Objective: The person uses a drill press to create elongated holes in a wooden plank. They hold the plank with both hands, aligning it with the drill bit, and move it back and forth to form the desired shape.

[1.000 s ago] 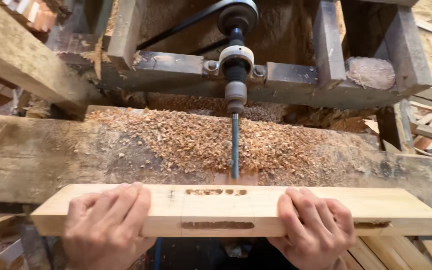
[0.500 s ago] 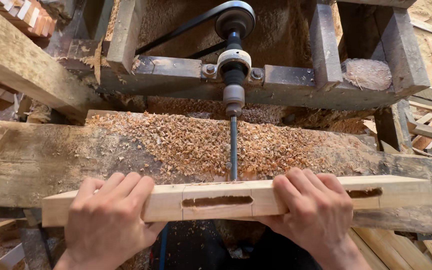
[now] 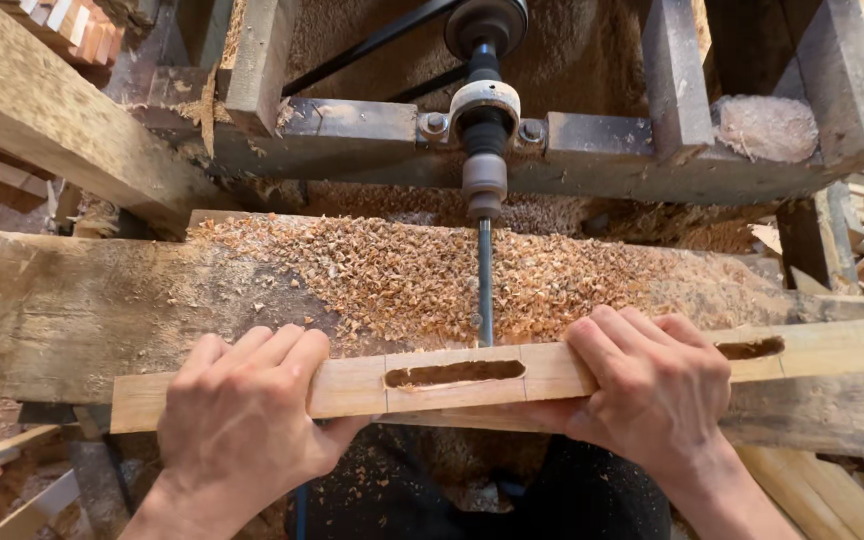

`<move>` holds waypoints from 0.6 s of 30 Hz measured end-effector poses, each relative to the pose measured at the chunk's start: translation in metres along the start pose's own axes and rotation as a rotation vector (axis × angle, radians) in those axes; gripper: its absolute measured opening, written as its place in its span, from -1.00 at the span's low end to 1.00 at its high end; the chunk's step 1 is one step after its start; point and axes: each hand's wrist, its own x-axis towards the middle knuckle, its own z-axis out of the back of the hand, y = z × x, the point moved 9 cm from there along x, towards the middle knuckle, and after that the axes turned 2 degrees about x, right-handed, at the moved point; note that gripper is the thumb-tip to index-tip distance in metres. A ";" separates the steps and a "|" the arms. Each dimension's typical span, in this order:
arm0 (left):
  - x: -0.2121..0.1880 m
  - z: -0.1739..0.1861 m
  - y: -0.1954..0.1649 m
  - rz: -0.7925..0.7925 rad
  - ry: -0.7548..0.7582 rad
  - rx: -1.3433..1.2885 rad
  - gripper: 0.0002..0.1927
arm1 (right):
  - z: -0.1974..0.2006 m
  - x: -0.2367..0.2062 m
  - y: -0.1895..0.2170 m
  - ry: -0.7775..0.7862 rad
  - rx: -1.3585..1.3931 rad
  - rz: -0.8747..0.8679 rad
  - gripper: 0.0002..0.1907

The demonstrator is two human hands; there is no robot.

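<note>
2 hands, left hand (image 3: 242, 415) and right hand (image 3: 652, 390), each grip clamped on the slotted wooden bar (image 3: 452, 380) below the drill bit (image 3: 485, 280).

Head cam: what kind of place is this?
Most likely a rough woodworking shop. A belt-driven horizontal drill bit sits in a timber frame, wood shavings cover the bench, and the left hand and right hand hold a slotted wooden bar against the bit.

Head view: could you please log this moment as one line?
left hand: grips slat | right hand: grips slat | slot: faces up | bit: behind slat | shavings: on beam
</note>
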 end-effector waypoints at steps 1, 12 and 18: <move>0.000 0.000 -0.001 -0.003 -0.003 0.001 -0.42 | 0.001 0.000 0.000 -0.018 -0.001 0.012 -0.29; -0.011 0.012 -0.009 0.100 -0.092 0.032 -0.45 | 0.000 0.011 -0.004 -0.038 0.045 0.121 -0.24; -0.024 0.007 -0.010 0.255 -0.057 0.079 -0.42 | -0.003 0.015 -0.007 -0.051 0.072 0.205 -0.23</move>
